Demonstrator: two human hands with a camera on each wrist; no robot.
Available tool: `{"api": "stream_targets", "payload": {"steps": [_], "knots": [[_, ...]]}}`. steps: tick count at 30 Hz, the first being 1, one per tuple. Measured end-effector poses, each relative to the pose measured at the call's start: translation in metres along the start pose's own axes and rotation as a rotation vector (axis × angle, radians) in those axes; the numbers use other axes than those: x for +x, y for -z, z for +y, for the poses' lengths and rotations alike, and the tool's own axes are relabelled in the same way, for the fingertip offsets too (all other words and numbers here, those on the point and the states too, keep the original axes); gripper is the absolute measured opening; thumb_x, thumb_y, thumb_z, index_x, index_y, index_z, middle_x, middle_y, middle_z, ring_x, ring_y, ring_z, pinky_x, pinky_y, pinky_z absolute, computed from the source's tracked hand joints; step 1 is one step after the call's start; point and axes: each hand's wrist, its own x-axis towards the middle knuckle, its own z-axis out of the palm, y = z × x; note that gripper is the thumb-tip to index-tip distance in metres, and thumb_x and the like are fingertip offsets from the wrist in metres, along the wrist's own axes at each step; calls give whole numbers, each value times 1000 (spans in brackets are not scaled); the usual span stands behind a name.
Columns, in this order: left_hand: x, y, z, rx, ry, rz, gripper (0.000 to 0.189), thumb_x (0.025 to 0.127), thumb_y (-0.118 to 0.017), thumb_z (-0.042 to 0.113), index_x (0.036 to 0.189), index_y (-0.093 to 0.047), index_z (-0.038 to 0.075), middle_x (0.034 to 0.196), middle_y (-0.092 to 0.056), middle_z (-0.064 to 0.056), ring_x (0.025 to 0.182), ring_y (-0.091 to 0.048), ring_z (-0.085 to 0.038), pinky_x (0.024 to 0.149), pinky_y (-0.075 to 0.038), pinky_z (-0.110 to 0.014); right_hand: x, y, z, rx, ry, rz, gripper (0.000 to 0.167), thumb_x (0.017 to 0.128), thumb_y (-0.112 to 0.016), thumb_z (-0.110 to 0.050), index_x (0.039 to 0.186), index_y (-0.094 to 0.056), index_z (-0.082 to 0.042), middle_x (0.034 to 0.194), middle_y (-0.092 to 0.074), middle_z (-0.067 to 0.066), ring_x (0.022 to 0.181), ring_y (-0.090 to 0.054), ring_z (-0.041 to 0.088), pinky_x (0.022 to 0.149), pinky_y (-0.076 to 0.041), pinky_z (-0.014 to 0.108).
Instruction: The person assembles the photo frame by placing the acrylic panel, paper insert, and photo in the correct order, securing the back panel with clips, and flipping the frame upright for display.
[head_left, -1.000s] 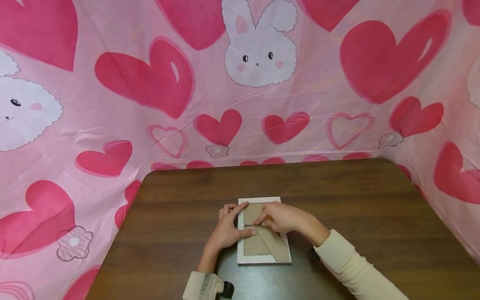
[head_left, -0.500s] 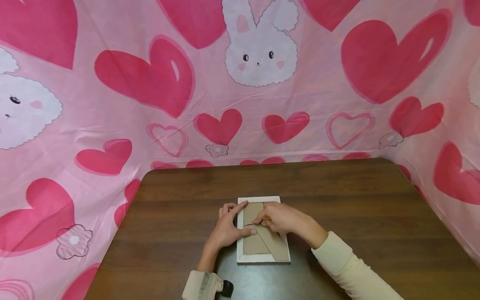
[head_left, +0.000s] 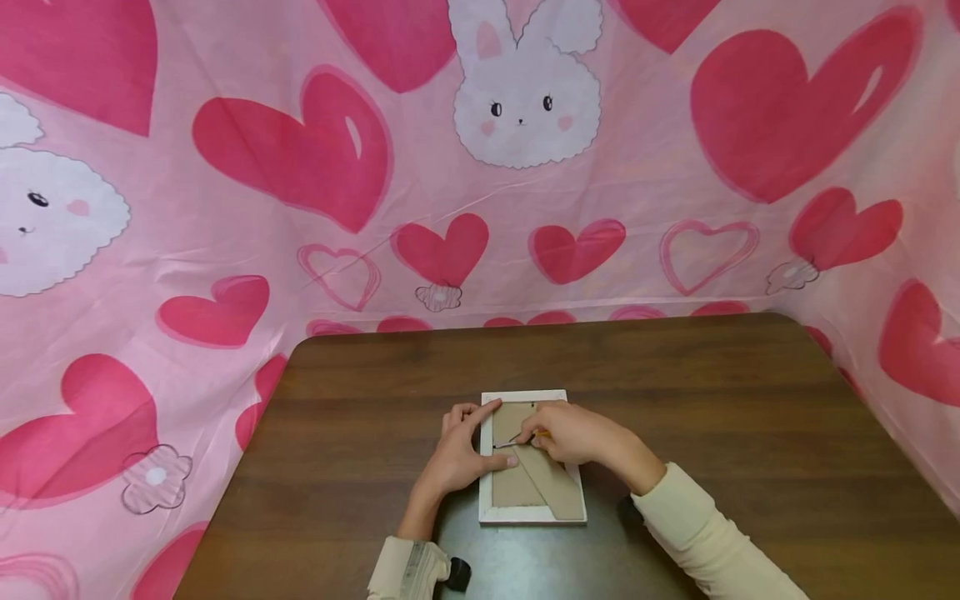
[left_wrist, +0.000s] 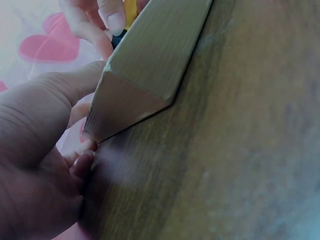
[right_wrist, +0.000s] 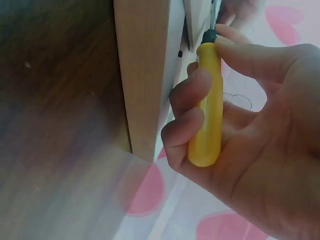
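Note:
A white-edged picture frame (head_left: 517, 516) lies back side up on the table, its tan backing board (head_left: 512, 492) and slanted stand flap (head_left: 551, 490) showing. My left hand (head_left: 452, 460) rests at its left side, thumb straight on the backing and index finger stretched along the upper left rim. The other fingers sit against the frame's side (left_wrist: 125, 107) in the left wrist view. My right hand (head_left: 576, 433) grips a screwdriver (right_wrist: 210, 110) by its yellow handle, fingers curled round it. The metal shaft (head_left: 506, 446) reaches left across the backing, its end at the left inner edge.
The brown wooden table (head_left: 390, 375) stretches around the frame. Behind and at both sides hangs a pink cloth (head_left: 637, 167) with hearts and rabbits. A small dark tab (head_left: 533, 405) shows at the frame's top inner edge.
The right hand has shifted and turned slightly with the screwdriver, uncovering the dark tab at the top edge. The left hand stays in place. The head view has shifted a little.

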Motion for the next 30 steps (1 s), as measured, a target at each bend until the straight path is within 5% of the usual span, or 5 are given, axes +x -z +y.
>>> {"api": "stream_targets", "payload": {"steps": [11,21,30], "knots": [[-2,-2,-4,-3,6,1,89,78,-93,44,156,-50,36,144,-43,-10,132,-34,-28,102,-43,-51,-3,-7,-25,-86,-118,47,27,95,-68,3,106,-84,-15,110,-77,3,107,-68,23,91,-59,44],[1,-3,-4,7,-2,-8,90,78,-92,46,156,-49,37,145,-43,-10,133,-34,-28,103,-43,-53,-13,-12,-11,-59,-52,88,25,100,-68,-7,115,-81,-22,98,-63,0,75,-47,10,65,-43,25],[1,-2,-3,12,8,-4,90,77,-93,43,156,-49,37,148,-42,-11,133,-35,-29,102,-44,-55,-40,4,9,-11,-22,180,30,99,-65,-1,125,-76,-12,103,-65,3,76,-51,6,67,-46,22]]}}
